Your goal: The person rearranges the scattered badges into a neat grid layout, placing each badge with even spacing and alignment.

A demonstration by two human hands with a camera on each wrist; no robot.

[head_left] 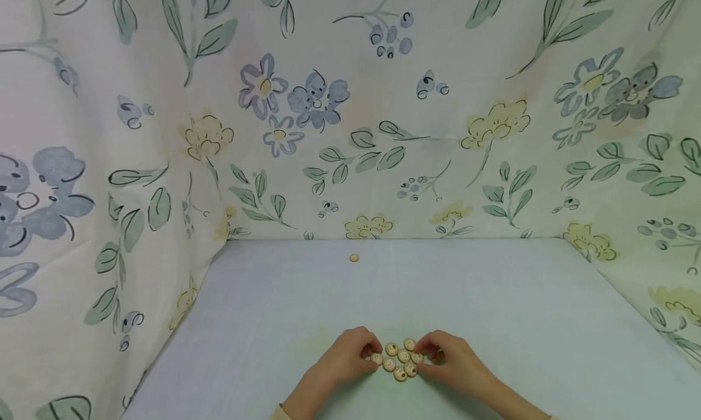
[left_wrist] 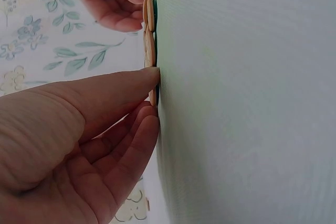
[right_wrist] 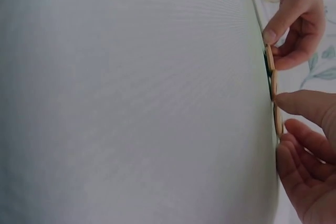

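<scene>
Several small, wood-toned discs (head_left: 403,356) lie clustered on a pale cloth (head_left: 274,298) between two hands; the left hand (head_left: 349,354) pinches the leftmost disc (head_left: 376,359), the right hand (head_left: 450,360) the rightmost disc (head_left: 417,358). Dark marks on their faces are too small to read. One lone disc (head_left: 354,257) lies well apart, near the floral backdrop (head_left: 416,182).
</scene>
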